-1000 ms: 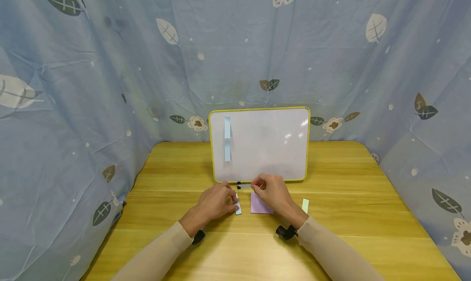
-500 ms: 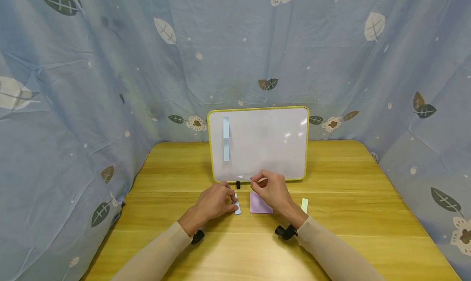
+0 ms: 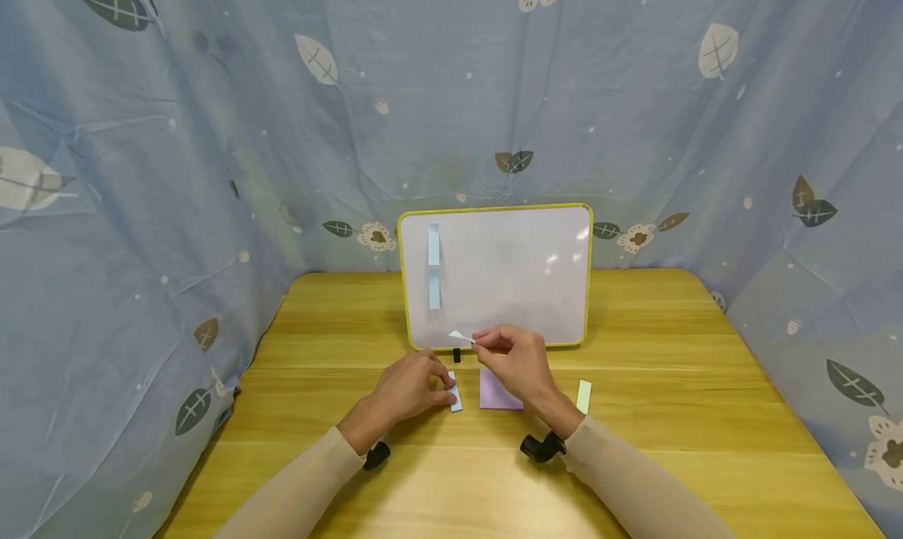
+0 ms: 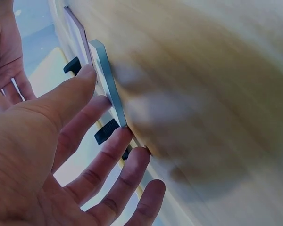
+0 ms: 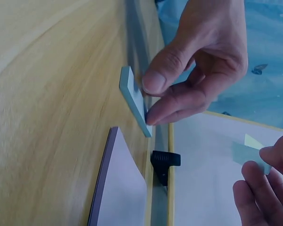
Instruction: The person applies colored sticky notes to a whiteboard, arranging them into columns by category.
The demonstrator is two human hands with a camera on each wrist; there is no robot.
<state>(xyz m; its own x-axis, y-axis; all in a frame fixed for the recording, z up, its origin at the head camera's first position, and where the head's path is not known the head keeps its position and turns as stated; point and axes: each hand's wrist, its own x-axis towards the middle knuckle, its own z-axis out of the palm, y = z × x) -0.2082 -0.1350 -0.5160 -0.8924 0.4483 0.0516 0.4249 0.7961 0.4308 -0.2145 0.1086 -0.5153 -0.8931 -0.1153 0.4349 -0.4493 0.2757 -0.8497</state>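
Pinching a bent paper strip (image 3: 457, 334) in the nearly closed right hand (image 3: 518, 360), at seven o'clock of the whiteboard (image 3: 501, 280); lightly gripping the blue pad (image 3: 456, 392) at nine o'clock of the purple pad (image 3: 499, 394) with half-curled left hand (image 3: 411, 385). Might stick strip to itself through that bend.

whiteboard (image 3: 508, 273) behind notepad (image 3: 495, 396); note stack (image 3: 457, 396) left, note strip (image 3: 584, 396) right.

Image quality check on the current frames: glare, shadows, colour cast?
Head: small glare spots on the right part of the whiteboard, a sheen on the near part of the table. Left wrist: broad, soft-edged shadow on the table beside the left hand. Right wrist: bluish cast, the right hand cropped by the frame edge.
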